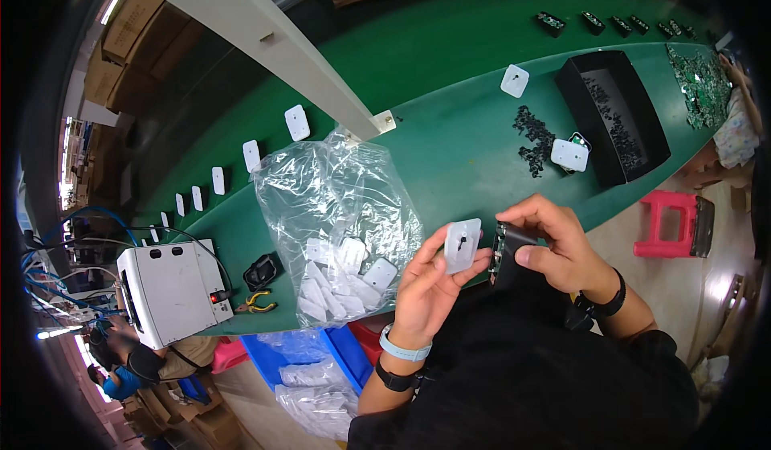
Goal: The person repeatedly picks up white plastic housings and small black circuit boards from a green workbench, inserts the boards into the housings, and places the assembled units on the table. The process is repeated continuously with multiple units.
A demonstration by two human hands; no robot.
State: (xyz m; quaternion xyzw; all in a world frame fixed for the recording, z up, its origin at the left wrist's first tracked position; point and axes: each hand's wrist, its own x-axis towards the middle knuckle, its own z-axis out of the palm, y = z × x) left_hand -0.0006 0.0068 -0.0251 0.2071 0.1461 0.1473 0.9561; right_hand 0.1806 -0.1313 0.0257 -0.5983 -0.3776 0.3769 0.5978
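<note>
My left hand (424, 293) grips a white plastic cover (454, 255) with rounded corners, its hollow side up and a small black part at its middle. Just right of it, my right hand (566, 249) is closed around a black plastic case (516, 247), tilted so that circuit parts show along its left edge. A narrow gap lies between cover and case. On the green table ahead are a loose pile of small black parts (532, 132), a white cover resting on a circuit board (569, 155), and another white cover (515, 81).
Left of my hands, a clear plastic bag (321, 185) holds several white covers. An open black box (578, 100) stands right, before a heap of circuit boards (697, 88). White covers (297, 123) and black cases (551, 23) line the belt. Pliers (255, 302) lie beside a white machine (173, 289).
</note>
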